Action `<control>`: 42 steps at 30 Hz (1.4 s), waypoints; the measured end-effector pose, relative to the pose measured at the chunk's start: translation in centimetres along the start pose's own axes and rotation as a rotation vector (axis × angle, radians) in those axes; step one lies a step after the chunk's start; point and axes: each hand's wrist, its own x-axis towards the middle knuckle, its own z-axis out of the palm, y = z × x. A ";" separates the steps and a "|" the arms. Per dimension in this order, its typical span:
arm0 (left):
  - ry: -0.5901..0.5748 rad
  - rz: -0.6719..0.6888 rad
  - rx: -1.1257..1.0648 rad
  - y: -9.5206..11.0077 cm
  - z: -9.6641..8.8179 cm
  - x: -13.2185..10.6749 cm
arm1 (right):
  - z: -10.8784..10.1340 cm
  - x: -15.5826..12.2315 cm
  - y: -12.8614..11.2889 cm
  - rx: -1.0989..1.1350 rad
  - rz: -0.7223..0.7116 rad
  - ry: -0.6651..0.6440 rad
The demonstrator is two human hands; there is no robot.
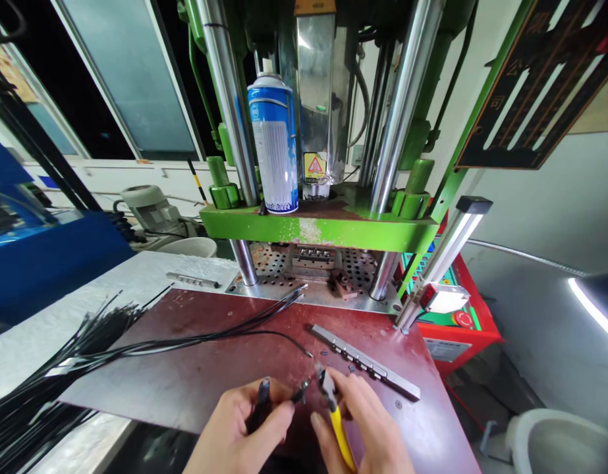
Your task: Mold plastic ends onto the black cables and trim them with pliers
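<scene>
My left hand is closed around a black cable, with a short dark end sticking out past the thumb and forefinger. In my right hand are yellow-handled cutting pliers, their jaws close to that end; I cannot tell whether they touch it. Small black scraps lie on the brown board just beyond the pliers. A long metal mould bar with notches rests at an angle to the right. Several black cables stretch over the board, one tip near the pliers.
Ahead stands a green press with steel columns and a perforated lower plate. A blue-and-white spray can sits on its crossbeam. A large cable bundle lies left, a red control box right, and a white bucket lower right.
</scene>
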 end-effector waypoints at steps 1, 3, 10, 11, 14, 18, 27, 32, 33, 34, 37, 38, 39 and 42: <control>0.005 -0.019 -0.020 0.0 -0.1 0.1 | 0.2 -0.4 0.2 -0.132 -0.091 0.032; 0.010 -0.027 -0.037 -0.1 -0.1 0.3 | 0.5 -0.9 0.4 -0.307 -0.199 0.022; 0.036 0.008 -0.026 -0.1 -0.1 0.4 | 0.0 -0.3 0.6 -0.529 -0.337 -0.063; 0.033 0.013 -0.009 -0.1 -0.1 0.4 | 0.1 -0.2 0.6 -0.540 -0.340 -0.060; 0.017 0.059 0.072 -0.2 -0.2 0.4 | 0.5 -0.3 0.6 -0.557 -0.341 -0.051; 0.020 0.107 0.186 -0.4 -0.3 0.5 | 1.0 -0.5 0.7 -0.576 -0.301 -0.033; 0.022 0.177 0.242 -0.3 -0.2 0.6 | 1.6 -1.4 1.1 -0.600 -0.270 -0.025; 0.038 0.185 0.261 -0.5 -0.1 0.8 | 2.9 -2.5 1.8 -0.541 -0.182 -0.013; 0.042 0.180 0.263 -0.6 -0.1 0.9 | 3.2 -2.7 1.8 -0.524 -0.167 -0.011; 0.048 0.172 0.262 -0.8 -0.1 1.0 | 3.4 -2.9 1.9 -0.505 -0.158 -0.004; 0.080 0.129 0.248 -1.3 -0.2 1.1 | 3.7 -3.3 2.0 -0.431 -0.122 0.020; 0.076 0.115 0.238 -1.4 -0.2 1.1 | 3.7 -3.4 2.1 -0.388 -0.111 0.022; 0.062 0.102 0.225 -1.5 -0.3 1.1 | 3.5 -3.4 2.1 -0.328 -0.091 0.026; -0.013 0.097 0.169 -1.4 -0.4 1.0 | 2.1 -2.8 2.0 0.042 0.046 -0.181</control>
